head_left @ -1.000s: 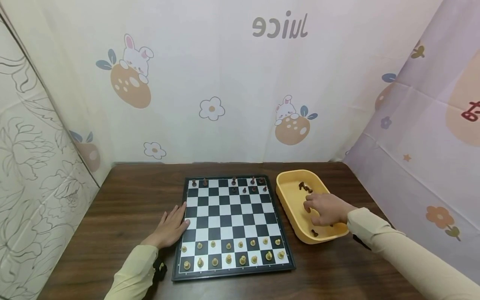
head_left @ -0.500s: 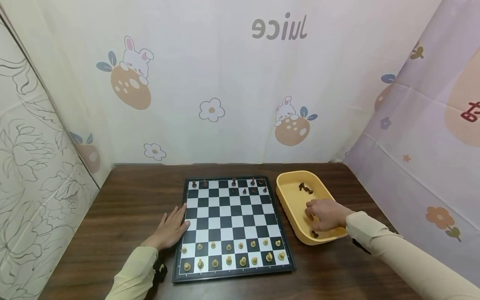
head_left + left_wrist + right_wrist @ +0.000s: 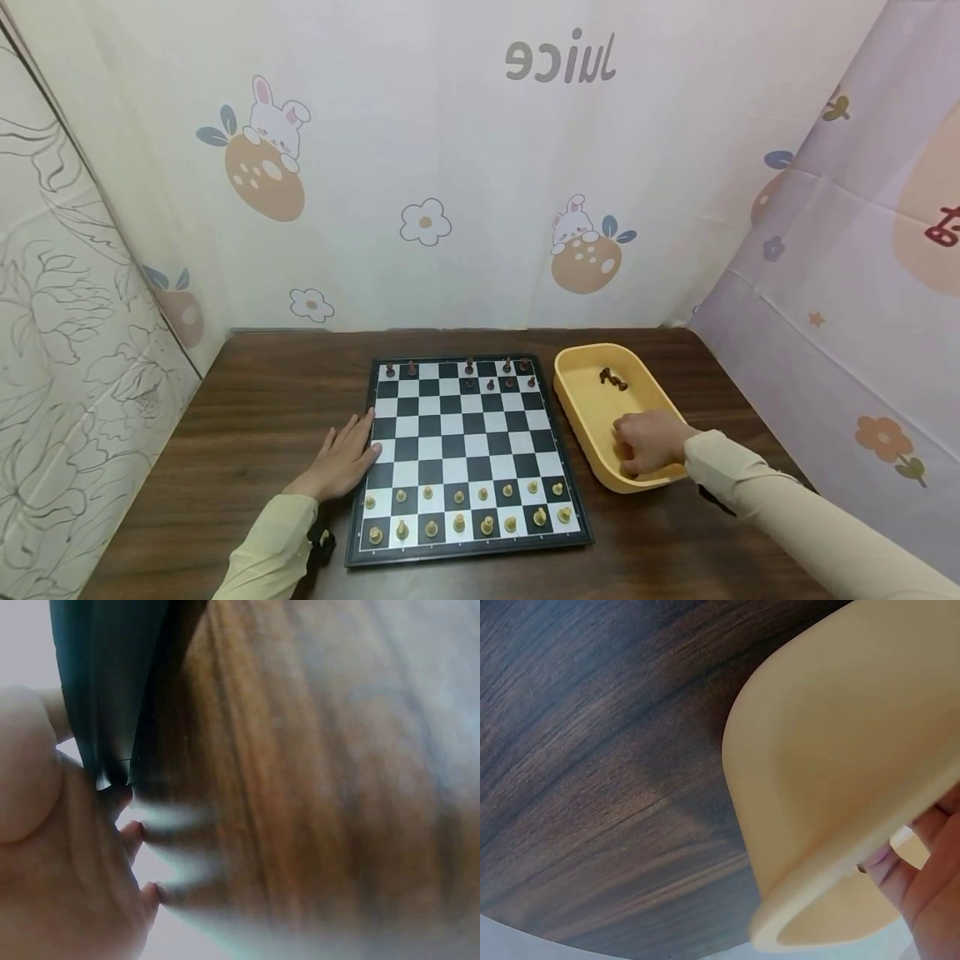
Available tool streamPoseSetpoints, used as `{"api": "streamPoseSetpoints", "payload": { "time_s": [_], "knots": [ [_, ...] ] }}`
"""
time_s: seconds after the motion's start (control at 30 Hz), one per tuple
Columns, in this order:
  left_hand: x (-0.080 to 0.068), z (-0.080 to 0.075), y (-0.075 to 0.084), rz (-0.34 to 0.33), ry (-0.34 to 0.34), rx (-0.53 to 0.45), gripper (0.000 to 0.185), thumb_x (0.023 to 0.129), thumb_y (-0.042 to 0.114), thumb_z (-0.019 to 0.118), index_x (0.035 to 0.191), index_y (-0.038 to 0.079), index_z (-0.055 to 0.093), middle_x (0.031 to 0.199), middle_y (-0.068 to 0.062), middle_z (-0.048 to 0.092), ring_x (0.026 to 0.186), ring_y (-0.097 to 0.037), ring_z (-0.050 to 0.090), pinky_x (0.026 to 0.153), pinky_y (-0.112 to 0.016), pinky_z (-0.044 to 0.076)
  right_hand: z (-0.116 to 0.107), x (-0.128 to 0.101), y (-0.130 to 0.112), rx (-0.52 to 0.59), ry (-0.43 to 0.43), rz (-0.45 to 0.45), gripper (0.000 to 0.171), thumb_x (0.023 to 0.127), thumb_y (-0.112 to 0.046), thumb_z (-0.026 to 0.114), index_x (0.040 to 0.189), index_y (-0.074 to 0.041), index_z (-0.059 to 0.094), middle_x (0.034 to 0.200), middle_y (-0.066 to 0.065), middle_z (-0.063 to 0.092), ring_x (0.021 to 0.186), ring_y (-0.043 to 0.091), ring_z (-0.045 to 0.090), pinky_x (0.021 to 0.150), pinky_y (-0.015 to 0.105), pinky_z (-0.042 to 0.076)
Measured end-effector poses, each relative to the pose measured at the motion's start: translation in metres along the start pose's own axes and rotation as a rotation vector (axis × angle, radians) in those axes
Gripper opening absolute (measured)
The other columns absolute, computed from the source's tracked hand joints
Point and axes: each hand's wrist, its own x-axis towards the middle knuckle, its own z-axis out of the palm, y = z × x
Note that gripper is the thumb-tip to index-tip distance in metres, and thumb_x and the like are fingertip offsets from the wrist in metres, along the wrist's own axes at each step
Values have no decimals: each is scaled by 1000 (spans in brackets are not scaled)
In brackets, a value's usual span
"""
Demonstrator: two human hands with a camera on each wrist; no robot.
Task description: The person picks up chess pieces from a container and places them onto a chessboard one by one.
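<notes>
A magnetic-looking black-and-white chessboard [image 3: 429, 425] lies on the table. My left hand [image 3: 341, 462] rests along its left edge, fingers extended and thumb over the border; the board's dark side [image 3: 109, 690] shows in the left wrist view. To the right, my right hand [image 3: 651, 442] reaches into a yellow tray [image 3: 577, 429], fingers curled and bunched low near its front end. In the right wrist view a dark bit of a chess piece [image 3: 862, 868] shows at the fingertips, the rest hidden by hand and rim. Other dark pieces [image 3: 612, 380] lie at the tray's far end.
Gold chess pieces [image 3: 459, 522] stand in two rows on the near side of the board. Several dark pieces [image 3: 491, 384] stand on the far side. The brown wooden table [image 3: 277, 392] meets a printed curtain [image 3: 480, 167] behind and to the right.
My right hand has lowered toward the tray's front end, its fingers closing in. The dark piece that lay there is now covered by the hand. My left hand stays at the board.
</notes>
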Motion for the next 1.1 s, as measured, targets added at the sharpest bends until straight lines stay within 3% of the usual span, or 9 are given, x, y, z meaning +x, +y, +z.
{"api": "streamPoseSetpoints", "payload": {
  "time_s": [0.33,0.83,1.1],
  "knots": [
    [0,1,0,-7,-3,1,63,102,28,39,151,-1,13,155,-22,17,142,-41,9,110,-59,-1,-3,2,-7,81,-83,50,24,70,-19,73,62,-19,50,62,-15,36,51,3,34,47,24,31],
    [3,2,-1,-13,-4,25,64,103,31,38,151,-1,12,155,-21,17,142,-40,8,110,-59,-1,-1,6,-3,109,-62,-6,33,64,-11,69,51,-22,41,53,-16,29,46,1,24,43,22,19],
    [3,1,-2,2,-4,15,63,103,29,38,151,-1,11,155,-22,17,142,-41,8,110,-60,-1,-8,12,4,62,-46,-54,25,68,-15,72,56,-23,50,61,-15,40,51,3,38,46,23,33]
  ]
}}
